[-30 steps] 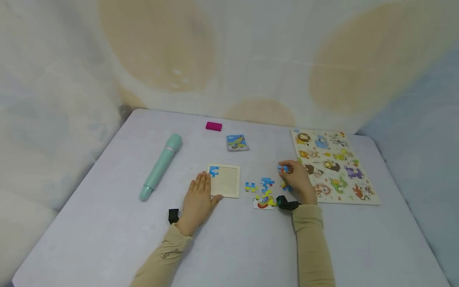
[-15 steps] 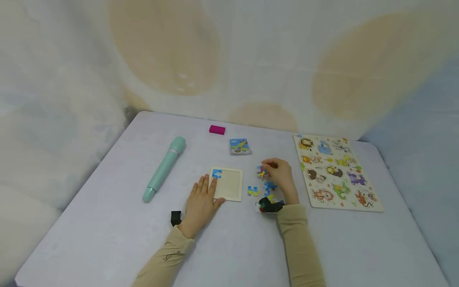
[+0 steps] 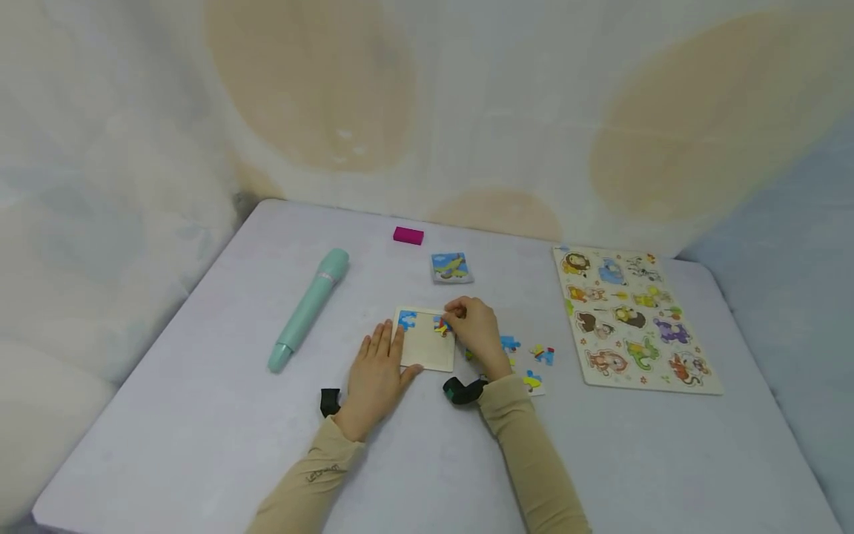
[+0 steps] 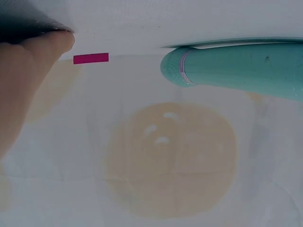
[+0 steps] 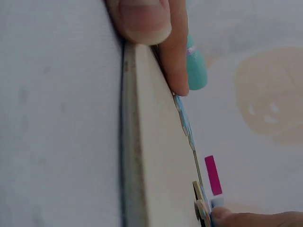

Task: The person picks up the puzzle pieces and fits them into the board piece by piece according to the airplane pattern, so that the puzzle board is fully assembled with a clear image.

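A square wooden puzzle frame (image 3: 427, 357) lies on the table in the head view, with a blue puzzle piece (image 3: 407, 320) in its far left corner. My left hand (image 3: 375, 374) rests flat with straight fingers along the frame's left edge, its thumb by the near edge. At the far right corner, my right hand (image 3: 477, 330) pinches a blue, red and yellow puzzle piece (image 3: 440, 325) over the frame. Right of the frame lie several loose pieces, among them a blue and red piece (image 3: 543, 354) and a yellow and blue piece (image 3: 533, 381); the right hand partly hides others.
Behind the frame lies a small airplane picture puzzle (image 3: 451, 268), and beyond it a magenta block (image 3: 408, 236). A mint-green tube (image 3: 309, 311) lies to the left. An animal puzzle board (image 3: 634, 319) covers part of the table's right side.
My right hand has picked up a puzzle piece from the right and carried it left to the frame's far right corner. The left hand stays at the frame.
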Tool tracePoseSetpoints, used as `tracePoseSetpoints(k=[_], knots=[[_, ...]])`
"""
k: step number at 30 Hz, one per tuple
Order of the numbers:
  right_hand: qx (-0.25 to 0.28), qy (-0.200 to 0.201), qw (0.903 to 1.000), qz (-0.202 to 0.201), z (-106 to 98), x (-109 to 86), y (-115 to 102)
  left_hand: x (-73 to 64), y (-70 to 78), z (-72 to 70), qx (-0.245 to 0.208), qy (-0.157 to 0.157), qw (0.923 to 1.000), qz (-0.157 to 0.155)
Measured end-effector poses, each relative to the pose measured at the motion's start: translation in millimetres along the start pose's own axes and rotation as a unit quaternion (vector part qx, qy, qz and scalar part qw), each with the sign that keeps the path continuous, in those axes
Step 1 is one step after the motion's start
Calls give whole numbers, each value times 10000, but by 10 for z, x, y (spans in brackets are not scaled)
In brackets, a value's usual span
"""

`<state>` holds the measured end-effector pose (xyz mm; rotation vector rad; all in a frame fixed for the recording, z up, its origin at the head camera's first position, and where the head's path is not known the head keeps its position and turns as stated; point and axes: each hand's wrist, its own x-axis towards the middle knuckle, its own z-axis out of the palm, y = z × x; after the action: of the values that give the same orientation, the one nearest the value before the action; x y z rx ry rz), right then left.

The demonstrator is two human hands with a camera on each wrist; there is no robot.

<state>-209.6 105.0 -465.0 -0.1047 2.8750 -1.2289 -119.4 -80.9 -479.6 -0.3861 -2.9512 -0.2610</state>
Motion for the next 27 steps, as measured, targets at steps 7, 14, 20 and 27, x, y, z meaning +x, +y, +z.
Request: tracePoseSetpoints(k=[7,14,20,27], knots=[[-358,150,9992,17,64,-16,-47,4,-7,-20,-18,-117,9999,-45],[60,153,9998,117,15,-3,43,24,6,0,-53,-122,9999,-5],[811,-571,9942,413,-371,-28,373,64,16,12,-101,-425,9990,-74],[283,-520,9972,454,-778,-210,764,63,-16,4,-154,-542,9984,-70]])
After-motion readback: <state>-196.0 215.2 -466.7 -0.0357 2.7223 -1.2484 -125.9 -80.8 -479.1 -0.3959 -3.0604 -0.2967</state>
